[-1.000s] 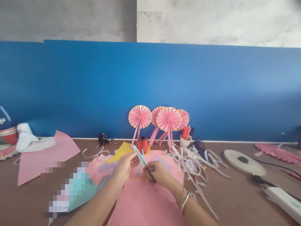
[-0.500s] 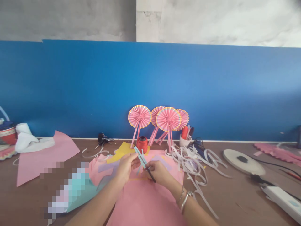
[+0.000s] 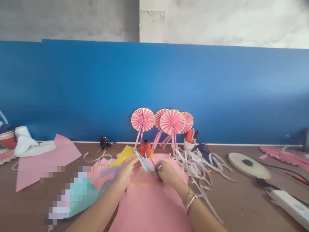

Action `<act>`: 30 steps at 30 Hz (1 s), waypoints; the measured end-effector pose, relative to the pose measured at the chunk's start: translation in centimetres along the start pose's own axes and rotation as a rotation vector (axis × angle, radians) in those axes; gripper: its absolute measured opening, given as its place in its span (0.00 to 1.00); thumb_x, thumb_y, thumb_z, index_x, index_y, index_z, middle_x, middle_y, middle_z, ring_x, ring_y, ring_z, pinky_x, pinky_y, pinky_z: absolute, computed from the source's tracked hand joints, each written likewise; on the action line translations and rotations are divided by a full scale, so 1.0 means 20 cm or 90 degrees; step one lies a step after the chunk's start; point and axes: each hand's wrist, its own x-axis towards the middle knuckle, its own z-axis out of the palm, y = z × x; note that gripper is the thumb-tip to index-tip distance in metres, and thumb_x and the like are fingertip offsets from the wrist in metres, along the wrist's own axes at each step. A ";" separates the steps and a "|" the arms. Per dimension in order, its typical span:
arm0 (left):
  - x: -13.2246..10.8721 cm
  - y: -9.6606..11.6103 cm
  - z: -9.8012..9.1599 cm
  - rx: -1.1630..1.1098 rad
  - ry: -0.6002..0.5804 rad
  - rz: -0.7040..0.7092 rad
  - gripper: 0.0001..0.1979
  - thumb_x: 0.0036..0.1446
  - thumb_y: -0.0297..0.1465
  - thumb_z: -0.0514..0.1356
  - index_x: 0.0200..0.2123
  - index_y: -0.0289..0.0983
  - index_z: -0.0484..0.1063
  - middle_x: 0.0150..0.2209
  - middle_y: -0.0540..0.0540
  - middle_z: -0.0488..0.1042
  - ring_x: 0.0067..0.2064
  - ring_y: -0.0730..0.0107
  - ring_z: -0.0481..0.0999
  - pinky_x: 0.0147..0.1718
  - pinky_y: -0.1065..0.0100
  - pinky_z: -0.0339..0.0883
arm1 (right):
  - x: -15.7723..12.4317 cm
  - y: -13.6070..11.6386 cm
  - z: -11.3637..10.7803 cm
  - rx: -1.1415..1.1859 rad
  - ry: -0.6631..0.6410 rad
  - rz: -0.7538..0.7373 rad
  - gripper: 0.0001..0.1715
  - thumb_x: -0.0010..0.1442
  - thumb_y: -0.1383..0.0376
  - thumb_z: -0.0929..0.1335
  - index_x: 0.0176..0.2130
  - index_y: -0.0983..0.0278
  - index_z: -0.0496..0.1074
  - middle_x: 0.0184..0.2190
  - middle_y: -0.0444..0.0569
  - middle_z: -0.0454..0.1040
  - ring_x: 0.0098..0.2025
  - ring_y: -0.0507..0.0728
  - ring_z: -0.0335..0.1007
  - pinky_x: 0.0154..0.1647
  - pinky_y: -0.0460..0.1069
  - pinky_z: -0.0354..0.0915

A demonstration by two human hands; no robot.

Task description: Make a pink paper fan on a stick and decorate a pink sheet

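Observation:
My left hand point(image 3: 129, 169) is closed on light blue paper strips point(image 3: 145, 163), which fan out from its fingertips. My right hand point(image 3: 165, 172) grips a pair of scissors point(image 3: 158, 174) by dark handles, its fingers in the loops. The scissor blades point up and away, just right of the strips, and look apart from them. Beneath both hands lies a large pink paper sheet point(image 3: 152, 206). Beyond the fingertips stands a red spool of thread point(image 3: 145, 148), with yellow paper point(image 3: 125, 154) to its left.
Pink pleated paper fans point(image 3: 143, 120) lean at the blue partition point(image 3: 96, 90). Curled white strips point(image 3: 193, 164) and a white cup of tools point(image 3: 189, 145) are at the right, near a round cream device point(image 3: 249, 166) and a white power strip point(image 3: 289, 204). Keys point(image 3: 106, 143) lie at back left.
The scissors have swung away from the blue strips, their blades now to the right of them. The strips are more spread out. My left hand has shifted only slightly.

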 end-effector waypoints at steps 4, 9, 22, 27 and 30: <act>0.06 0.02 -0.09 0.111 0.066 0.034 0.11 0.44 0.37 0.62 0.26 0.34 0.71 0.25 0.47 0.75 0.24 0.74 0.73 0.22 0.74 0.64 | 0.03 0.08 -0.11 -0.176 0.072 0.040 0.07 0.45 0.70 0.68 0.30 0.65 0.72 0.27 0.53 0.76 0.32 0.59 0.71 0.29 0.47 0.57; 0.11 0.00 -0.14 0.301 0.068 0.072 0.06 0.43 0.31 0.61 0.22 0.34 0.72 0.20 0.47 0.74 0.19 0.71 0.70 0.19 0.71 0.62 | 0.04 0.16 -0.14 -0.248 0.109 0.080 0.07 0.44 0.69 0.69 0.29 0.67 0.72 0.36 0.61 0.74 0.41 0.64 0.70 0.34 0.50 0.58; -0.04 0.15 -0.07 0.615 -0.104 0.240 0.09 0.46 0.25 0.56 0.29 0.39 0.76 0.29 0.50 0.78 0.33 0.65 0.75 0.33 0.69 0.64 | 0.09 0.16 -0.10 -0.177 0.107 0.020 0.07 0.50 0.71 0.64 0.28 0.65 0.72 0.27 0.49 0.75 0.30 0.53 0.67 0.27 0.45 0.54; -0.33 0.12 -0.05 0.832 -0.366 0.339 0.15 0.49 0.22 0.51 0.33 0.41 0.76 0.35 0.48 0.78 0.40 0.62 0.74 0.39 0.65 0.64 | 0.13 -0.01 0.09 -0.194 0.085 -0.026 0.08 0.45 0.73 0.64 0.20 0.68 0.71 0.26 0.51 0.74 0.29 0.54 0.65 0.28 0.46 0.52; -0.47 0.02 -0.08 0.865 -0.440 0.394 0.12 0.53 0.28 0.55 0.41 0.41 0.73 0.44 0.45 0.75 0.47 0.60 0.72 0.46 0.62 0.64 | 0.15 -0.05 0.16 -0.203 0.076 -0.019 0.06 0.43 0.75 0.64 0.20 0.69 0.71 0.29 0.56 0.74 0.31 0.56 0.65 0.28 0.47 0.52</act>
